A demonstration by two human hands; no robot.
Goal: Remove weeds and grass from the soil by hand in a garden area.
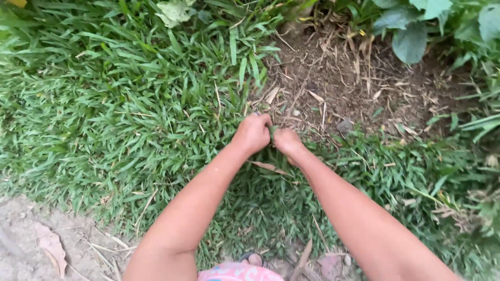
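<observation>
Both my arms reach down to the ground at the middle of the view. My left hand (pixel 253 133) is a closed fist around a tuft of green grass (pixel 273 131) at the edge of the lawn. My right hand (pixel 286 141) is clenched right beside it, touching the same tuft from the right. The two fists meet where the thick broad-bladed grass (pixel 135 114) borders a patch of bare brown soil (pixel 349 83). My fingers hide how much of the tuft sits in each hand.
Dry straw and dead leaves litter the bare soil. Broad-leaved plants (pixel 411 36) grow at the top right. A dirt path (pixel 36 244) with a dry leaf lies at the bottom left. My foot in a sandal (pixel 254 258) shows at the bottom edge.
</observation>
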